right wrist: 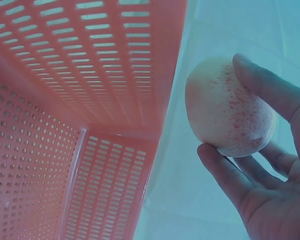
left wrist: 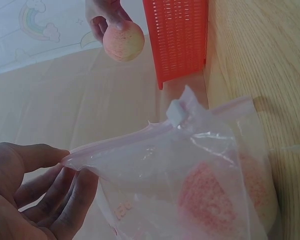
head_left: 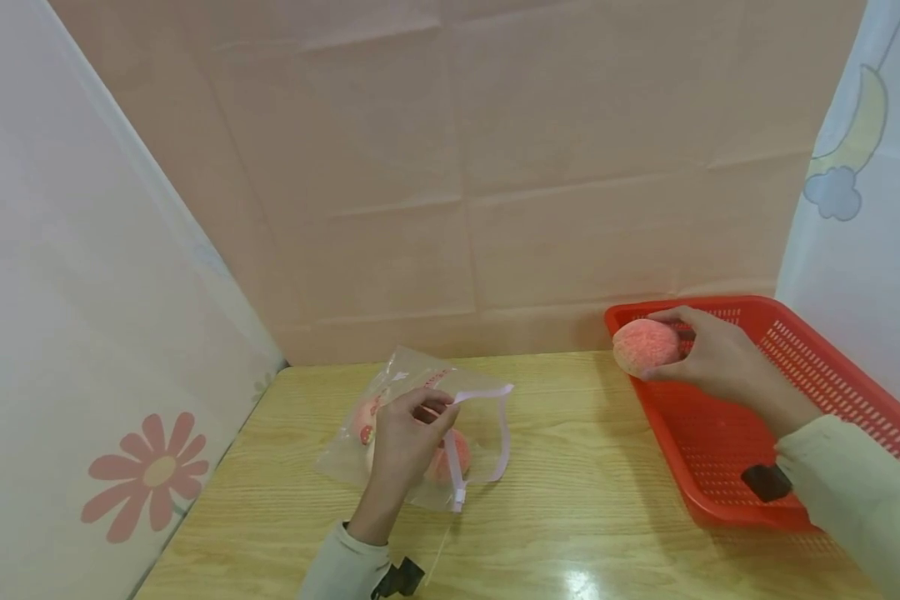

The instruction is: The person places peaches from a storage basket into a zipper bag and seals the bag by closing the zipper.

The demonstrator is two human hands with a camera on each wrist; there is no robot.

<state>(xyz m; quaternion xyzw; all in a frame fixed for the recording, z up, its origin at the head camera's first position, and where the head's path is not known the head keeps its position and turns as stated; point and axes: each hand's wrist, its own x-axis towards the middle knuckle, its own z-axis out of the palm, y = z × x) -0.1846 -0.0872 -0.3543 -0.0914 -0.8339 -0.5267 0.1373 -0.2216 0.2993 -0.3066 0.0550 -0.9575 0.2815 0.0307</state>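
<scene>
My right hand (head_left: 708,354) grips a pink and cream peach (head_left: 646,347) above the left rim of the red basket. In the right wrist view the thumb and fingers curl round the peach (right wrist: 230,107), beside the basket wall. My left hand (head_left: 408,437) pinches the mouth of a clear zip bag (head_left: 482,433) between thumb and fingertips. The left wrist view shows its pale pink zip edge and white slider (left wrist: 177,113). Inside the bag, which lies on the table, are peaches (left wrist: 207,200), partly hidden by the plastic and my left hand.
The red plastic basket (head_left: 663,442) with slotted walls stands at the right of the wood-grain table (head_left: 555,500). A beige sheet (head_left: 450,183) hangs behind the table. Printed white sheets (head_left: 45,275) close off the left and right sides.
</scene>
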